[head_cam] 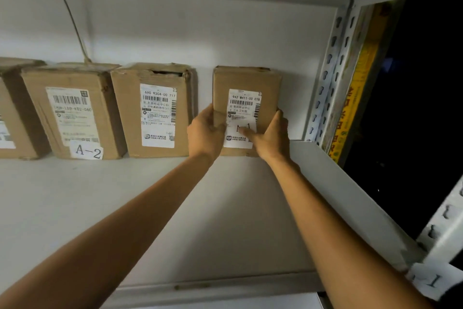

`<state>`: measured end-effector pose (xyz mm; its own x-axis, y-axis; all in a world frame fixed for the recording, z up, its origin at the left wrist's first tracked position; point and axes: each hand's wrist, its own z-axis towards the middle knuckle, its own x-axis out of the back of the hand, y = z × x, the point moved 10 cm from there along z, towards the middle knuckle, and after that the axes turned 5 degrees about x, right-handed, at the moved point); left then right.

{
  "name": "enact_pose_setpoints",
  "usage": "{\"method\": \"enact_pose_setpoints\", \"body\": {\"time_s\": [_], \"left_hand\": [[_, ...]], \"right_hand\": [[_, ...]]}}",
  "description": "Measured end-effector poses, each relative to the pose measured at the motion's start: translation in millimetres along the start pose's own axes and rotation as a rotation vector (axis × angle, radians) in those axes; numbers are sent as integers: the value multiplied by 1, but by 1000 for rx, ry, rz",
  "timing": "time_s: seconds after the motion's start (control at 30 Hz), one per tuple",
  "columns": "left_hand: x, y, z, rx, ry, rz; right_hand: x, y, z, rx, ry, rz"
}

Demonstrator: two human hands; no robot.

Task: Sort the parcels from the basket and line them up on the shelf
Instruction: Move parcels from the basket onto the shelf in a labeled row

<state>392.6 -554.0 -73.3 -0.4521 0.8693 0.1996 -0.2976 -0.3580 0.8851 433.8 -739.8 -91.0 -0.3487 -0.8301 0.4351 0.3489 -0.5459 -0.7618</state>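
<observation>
A small brown cardboard parcel (246,83) with a white shipping label stands upright at the back right of the white shelf (175,208). My left hand (205,131) grips its lower left edge. My right hand (269,137) holds its lower right side, thumb across the label over a handwritten tag. To the left stand three more parcels against the back wall: one labelled 690 R304 (155,113), one tagged A-2 (72,113), and one cut off by the frame's left edge (12,113). No basket shows.
A gap separates the held parcel from the 690 R304 parcel. White perforated uprights (330,70) and a side rail (350,196) bound the shelf on the right. A yellow printed strip (355,98) and a dark space lie beyond. A paper tag (431,281) sticks to the near right post.
</observation>
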Motion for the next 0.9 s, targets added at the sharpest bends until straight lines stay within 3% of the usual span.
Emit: {"method": "enact_pose_setpoints", "body": {"time_s": [0.1, 0.2, 0.4, 0.5, 0.57, 0.67, 0.77, 0.9], "left_hand": [[-9, -11, 1, 113, 30, -65], [-11, -12, -5, 79, 23, 1], [-15, -12, -22, 83, -251, 40], [-9, -7, -28, 15, -364, 216], [2, -3, -28, -32, -347, 339], [12, 12, -27, -128, -360, 343], [2, 18, -34, -187, -527, 410], [-6, 27, -50, -280, -716, 396]], "right_hand": [[-1, 6, 5, 8, -1, -47], [1, 10, 2, -18, 16, -56], [1, 11, -14, -128, 23, 0], [6, 12, -25, -166, 40, 4], [19, 10, -32, -160, 79, 47], [31, -7, -49, -120, 31, 84], [34, -27, -66, -86, -40, 56], [62, -39, -95, -116, 60, -82]]}}
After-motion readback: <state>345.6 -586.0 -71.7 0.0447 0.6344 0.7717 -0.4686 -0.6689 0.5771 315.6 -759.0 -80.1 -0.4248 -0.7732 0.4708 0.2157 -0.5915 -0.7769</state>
